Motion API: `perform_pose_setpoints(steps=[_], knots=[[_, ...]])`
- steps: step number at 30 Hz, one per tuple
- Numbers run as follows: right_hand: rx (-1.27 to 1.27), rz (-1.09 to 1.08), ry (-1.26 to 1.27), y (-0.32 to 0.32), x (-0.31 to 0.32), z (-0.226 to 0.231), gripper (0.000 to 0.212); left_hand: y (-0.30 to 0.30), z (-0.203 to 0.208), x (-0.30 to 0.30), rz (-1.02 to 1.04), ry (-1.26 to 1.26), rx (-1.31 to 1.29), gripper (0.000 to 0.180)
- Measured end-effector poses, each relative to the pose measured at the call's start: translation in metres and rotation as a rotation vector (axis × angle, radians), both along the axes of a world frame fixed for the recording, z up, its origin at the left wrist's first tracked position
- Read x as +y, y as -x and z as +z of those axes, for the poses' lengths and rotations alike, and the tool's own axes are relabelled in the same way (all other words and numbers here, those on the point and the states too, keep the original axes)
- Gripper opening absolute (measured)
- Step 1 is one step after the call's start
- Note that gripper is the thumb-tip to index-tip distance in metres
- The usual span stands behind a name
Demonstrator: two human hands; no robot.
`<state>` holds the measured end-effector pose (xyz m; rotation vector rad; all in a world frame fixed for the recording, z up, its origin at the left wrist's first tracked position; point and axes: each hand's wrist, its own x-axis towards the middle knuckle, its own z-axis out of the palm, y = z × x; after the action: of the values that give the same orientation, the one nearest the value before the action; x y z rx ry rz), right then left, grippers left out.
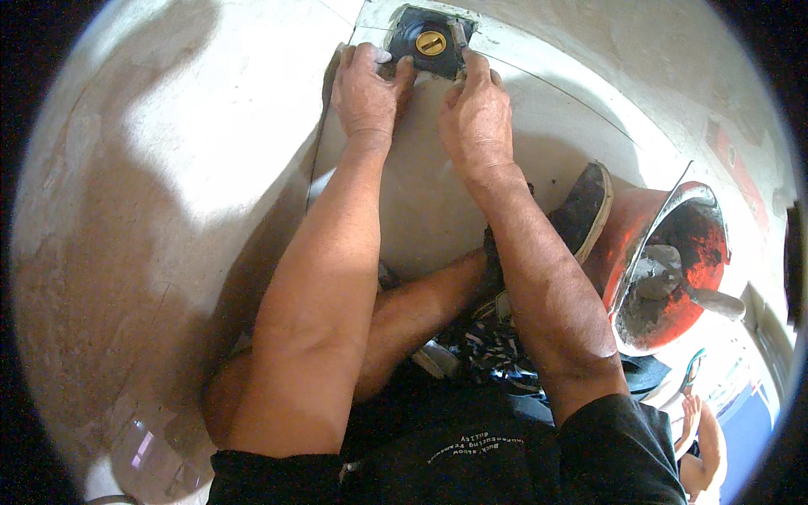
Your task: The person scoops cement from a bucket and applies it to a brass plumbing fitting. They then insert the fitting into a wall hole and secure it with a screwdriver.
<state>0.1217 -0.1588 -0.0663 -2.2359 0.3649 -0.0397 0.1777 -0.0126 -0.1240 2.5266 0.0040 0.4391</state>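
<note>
At the top of the view, a dark square recess (402, 39) is set in the pale tiled floor, with a round brass-coloured cap (431, 43) at its middle. My left hand (367, 94) rests at the recess's near left edge, thumb and fingers apart. Across from it, my right hand (480, 109) is closed on a small grey bar-like tool (459, 35), whose end reaches over the right side of the recess. My fingers hide the lower part of that tool, so its exact kind does not show.
To the right, a red bucket (608, 240), grey-smeared inside, holds a trowel (661, 273) with its handle past the rim. A dark shoe (581, 210) is beside it. Another person's arm (713, 446) shows at the lower right. A clear rounded object (156, 446) is at the lower left.
</note>
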Motion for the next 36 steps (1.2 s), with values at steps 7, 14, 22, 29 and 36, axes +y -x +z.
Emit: perform_pose_setpoints(steps=[7,14,22,29,36], knots=[[-0.023,-0.018,0.001,-0.001,-0.003,-0.001,0.047,0.001,0.007,-0.005,0.011,-0.030,0.019,0.032],[-0.033,0.000,-0.072,0.023,-0.001,0.002,0.043,-0.005,-0.010,0.006,0.065,0.120,-0.009,0.018],[0.027,0.096,-0.061,0.061,-0.004,0.005,0.042,0.000,0.001,-0.002,-0.012,0.027,0.011,0.023],[0.012,0.123,-0.059,0.057,-0.001,0.004,0.042,-0.002,-0.004,0.002,-0.041,0.018,-0.057,0.029],[0.030,0.111,-0.053,0.056,-0.002,0.002,0.042,-0.001,-0.003,0.000,-0.017,0.001,-0.024,0.030]])
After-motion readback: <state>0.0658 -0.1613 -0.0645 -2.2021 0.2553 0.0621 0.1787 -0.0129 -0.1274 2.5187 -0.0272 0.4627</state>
